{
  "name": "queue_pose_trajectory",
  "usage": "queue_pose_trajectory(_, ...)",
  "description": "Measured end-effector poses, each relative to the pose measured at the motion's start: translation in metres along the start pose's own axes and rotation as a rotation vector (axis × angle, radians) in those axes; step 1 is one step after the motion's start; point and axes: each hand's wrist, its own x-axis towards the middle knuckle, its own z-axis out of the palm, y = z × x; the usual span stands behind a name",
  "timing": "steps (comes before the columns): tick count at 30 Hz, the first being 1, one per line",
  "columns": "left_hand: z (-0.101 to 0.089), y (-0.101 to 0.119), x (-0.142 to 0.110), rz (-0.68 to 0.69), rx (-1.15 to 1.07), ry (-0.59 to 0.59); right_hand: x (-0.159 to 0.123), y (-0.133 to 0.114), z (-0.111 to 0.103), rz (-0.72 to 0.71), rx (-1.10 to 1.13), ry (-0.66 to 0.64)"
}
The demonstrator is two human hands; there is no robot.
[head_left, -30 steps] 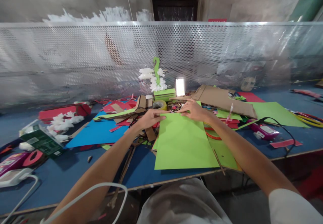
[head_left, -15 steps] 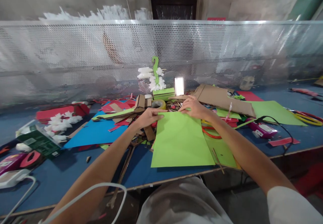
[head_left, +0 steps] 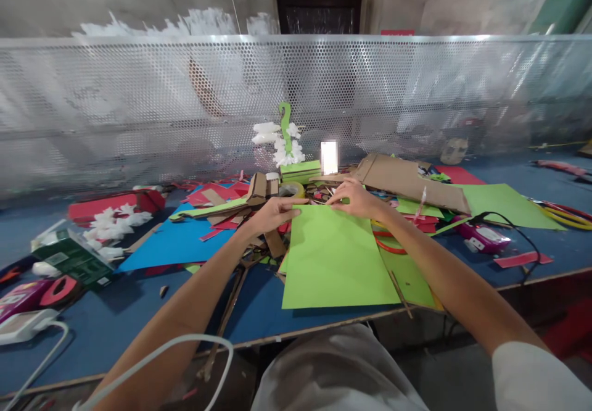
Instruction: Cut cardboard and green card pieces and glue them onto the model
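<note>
A sheet of light green paper (head_left: 340, 263) lies in front of me, its near edge close to the table's front. My left hand (head_left: 276, 215) pinches its far left corner, the index finger stretched along the far edge. Farther right on that same edge, my right hand (head_left: 352, 198) grips the paper between thumb and bent fingers. Just beyond both hands are cardboard scraps and a roll of yellowish tape (head_left: 292, 191). Another green sheet (head_left: 409, 275) shows partly from under the held one, with a thin stick (head_left: 400, 295) beside it.
A blue sheet (head_left: 173, 244), red paper scraps and a green box (head_left: 71, 257) lie to the left. At the back stand a green hook-shaped piece with white flowers (head_left: 285, 130) and a lit screen (head_left: 329, 157). Brown cardboard (head_left: 407, 179) and a purple device (head_left: 483, 237) are on the right.
The near end of the green paper has swung slightly to the right. Both hands stay at its far edge, almost unmoved.
</note>
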Motion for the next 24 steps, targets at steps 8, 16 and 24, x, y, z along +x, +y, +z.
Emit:
queue_pose_trajectory(8, -0.010, 0.007, -0.009, -0.073, -0.193, -0.121, -0.002, -0.002, -0.004, -0.016, 0.031, 0.008)
queue_pose_trajectory(16, -0.010, 0.003, -0.006, -0.041, -0.093, -0.098, -0.003, -0.004, -0.005, -0.016, 0.050, 0.011)
queue_pose_trajectory(24, -0.001, -0.001, 0.000, 0.033, 0.118, -0.031, -0.001, -0.003, -0.002, -0.042, 0.022, -0.006)
